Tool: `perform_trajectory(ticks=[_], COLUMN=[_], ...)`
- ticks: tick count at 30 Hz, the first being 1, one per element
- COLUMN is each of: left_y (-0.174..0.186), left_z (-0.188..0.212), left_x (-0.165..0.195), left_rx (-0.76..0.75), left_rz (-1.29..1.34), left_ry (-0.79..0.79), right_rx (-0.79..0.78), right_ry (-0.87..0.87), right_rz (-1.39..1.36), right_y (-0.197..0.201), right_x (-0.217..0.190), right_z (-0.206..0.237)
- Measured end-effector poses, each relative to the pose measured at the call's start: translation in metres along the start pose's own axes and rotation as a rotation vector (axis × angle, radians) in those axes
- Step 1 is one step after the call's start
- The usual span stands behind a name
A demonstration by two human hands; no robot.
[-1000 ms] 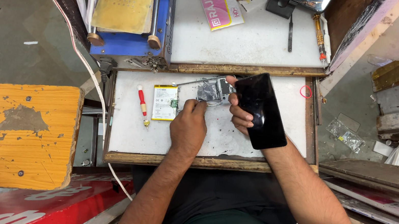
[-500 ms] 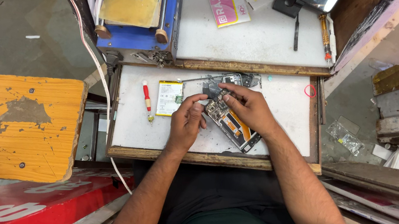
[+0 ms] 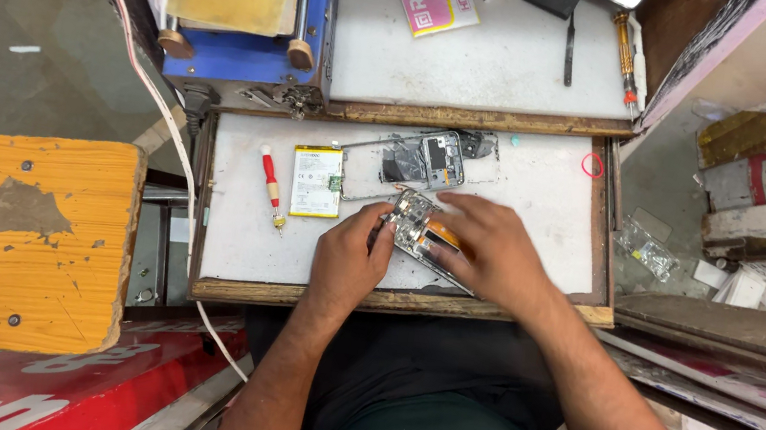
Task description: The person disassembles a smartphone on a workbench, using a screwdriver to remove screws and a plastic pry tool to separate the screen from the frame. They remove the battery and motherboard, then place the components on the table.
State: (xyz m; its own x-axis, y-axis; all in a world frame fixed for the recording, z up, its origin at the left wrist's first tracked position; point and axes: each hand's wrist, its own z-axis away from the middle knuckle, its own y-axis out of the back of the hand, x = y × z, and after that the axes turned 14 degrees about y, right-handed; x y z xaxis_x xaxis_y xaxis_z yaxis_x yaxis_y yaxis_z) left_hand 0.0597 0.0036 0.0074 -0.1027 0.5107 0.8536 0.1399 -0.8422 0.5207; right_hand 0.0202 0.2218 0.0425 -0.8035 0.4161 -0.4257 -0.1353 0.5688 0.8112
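While under right hand (image 3: 487, 248), opened phone (image 3: 413, 224) touches left hand (image 3: 347, 262).

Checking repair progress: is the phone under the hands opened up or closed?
Opened: the phone shows bare circuitry, with its battery lying apart.

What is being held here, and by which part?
An opened phone, insides up, lies on the white work board. The left hand grips its left end; the right hand covers its right part.
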Motion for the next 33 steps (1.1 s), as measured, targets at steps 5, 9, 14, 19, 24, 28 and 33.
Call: perform_trajectory(ticks=[5, 9, 14, 19, 24, 28, 33], left_y=[0.01, 0.012, 0.011, 0.011, 0.013, 0.014, 0.013], left_z=[0.011, 0.011, 0.008, 0.009, 0.009, 0.007, 0.007], left_x=[-0.009, -0.014, -0.013, -0.013, -0.012, -0.011, -0.012], left_rx=[0.014, -0.009, -0.05, -0.056, -0.043, -0.038, -0.054], left_rz=[-0.193, -0.185, -0.21, -0.215, -0.179, -0.195, -0.202], left_ry=[-0.036, -0.051, -0.035, -0.009, -0.027, -0.029, 0.002], right_rx=[-0.151, -0.173, -0.216, -0.171, -0.167, -0.165, -0.184], right_ry=[0.011, 0.061, 0.025, 0.021, -0.014, -0.029, -0.048], right_rz=[0.119, -0.091, -0.105, -0.066, -0.084, -0.089, -0.111], right_y=[-0.004, -0.002, -0.004, -0.01, -0.01, -0.009, -0.009], right_x=[-0.025, -0.005, 0.005, -0.002, -0.006, -0.009, -0.01], right_z=[0.008, 0.003, 0.0, -0.001, -0.002, -0.005, -0.009])
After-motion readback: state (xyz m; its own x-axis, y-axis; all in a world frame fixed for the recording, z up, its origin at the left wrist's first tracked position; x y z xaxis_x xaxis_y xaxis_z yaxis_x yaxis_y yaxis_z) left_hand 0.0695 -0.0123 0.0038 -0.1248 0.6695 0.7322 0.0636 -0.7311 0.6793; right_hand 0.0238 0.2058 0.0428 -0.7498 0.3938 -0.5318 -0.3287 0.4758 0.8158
